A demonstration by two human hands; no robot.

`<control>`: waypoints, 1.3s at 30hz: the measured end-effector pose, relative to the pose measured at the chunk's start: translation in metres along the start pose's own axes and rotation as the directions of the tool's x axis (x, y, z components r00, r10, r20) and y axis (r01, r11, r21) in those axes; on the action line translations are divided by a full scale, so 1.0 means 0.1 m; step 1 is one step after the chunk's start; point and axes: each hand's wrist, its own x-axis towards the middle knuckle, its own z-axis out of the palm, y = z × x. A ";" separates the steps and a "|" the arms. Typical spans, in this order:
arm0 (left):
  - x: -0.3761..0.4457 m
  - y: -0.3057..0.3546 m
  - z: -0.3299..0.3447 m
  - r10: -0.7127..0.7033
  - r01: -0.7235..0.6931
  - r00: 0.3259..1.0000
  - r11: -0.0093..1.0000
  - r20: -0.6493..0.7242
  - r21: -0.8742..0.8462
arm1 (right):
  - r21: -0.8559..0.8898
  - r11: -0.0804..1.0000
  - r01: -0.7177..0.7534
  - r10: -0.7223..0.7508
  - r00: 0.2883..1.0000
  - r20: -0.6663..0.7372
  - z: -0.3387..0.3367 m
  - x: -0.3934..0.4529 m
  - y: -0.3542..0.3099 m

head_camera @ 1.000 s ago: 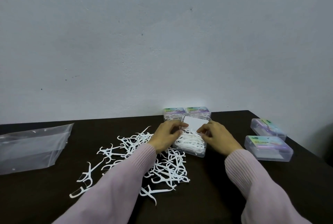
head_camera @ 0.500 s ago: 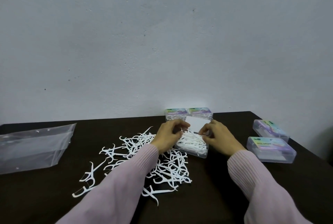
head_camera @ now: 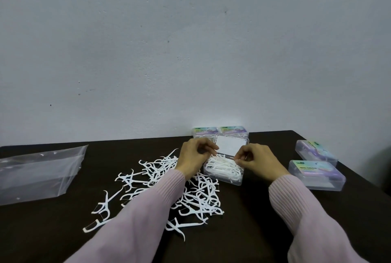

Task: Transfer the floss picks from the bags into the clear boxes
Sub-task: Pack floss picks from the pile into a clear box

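At the open box point(head_camera: 224, 175), both hands sit at the hinge end, fingers curled. The right hand point(head_camera: 257, 162) pinches something thin and white at its fingertips point(head_camera: 238, 160) — looks like a pick or two going in, can't be sure. The left hand point(head_camera: 195, 156) has its fingers curled by the lid point(head_camera: 231, 146); whether it holds the lid edge or a pick, I can't tell.

The box looks close to full — picks lie heaped inside, some riding near the rim. The lid stands raised at the far side.

My read of the step: settle the last picks flat, then close. To do it well:
- lay picks lengthwise along the box, not crossed
- tuck any handle that overhangs the rim before the lid comes down, or the latch likely won't seat
- keep one hand on the box so it doesn't skid on the table point(head_camera: 264, 220)

The loose pile point(head_camera: 169, 180) lies just left of and in front of the box, touching it — plenty left. The bag point(head_camera: 40, 174) is well to the left, apparently empty. Two closed boxes point(head_camera: 220, 132) sit behind, with picks inside. Two more point(head_camera: 316, 168) lie to the right, seemingly unfilled.
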 end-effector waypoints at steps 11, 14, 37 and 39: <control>0.00 0.02 0.05 -0.217 0.214 0.976 0.961 -0.001 -0.174 | 0.307 0.894 -0.326 0.362 0.930 -0.065 -0.04 0.01 0.02; 0.00 0.07 0.10 -0.321 0.336 0.942 0.894 0.099 -0.296 | 0.427 0.797 -0.427 0.429 0.898 0.096 -0.03 0.01 -0.01; -0.07 0.23 0.17 -0.315 0.430 0.902 0.711 0.294 -0.557 | 0.699 0.578 -0.421 0.452 0.878 0.155 0.27 0.08 -0.16; -0.08 0.23 0.17 -0.303 0.413 0.910 0.732 0.284 -0.542 | 0.683 0.605 -0.409 0.429 0.890 0.153 0.28 0.05 -0.24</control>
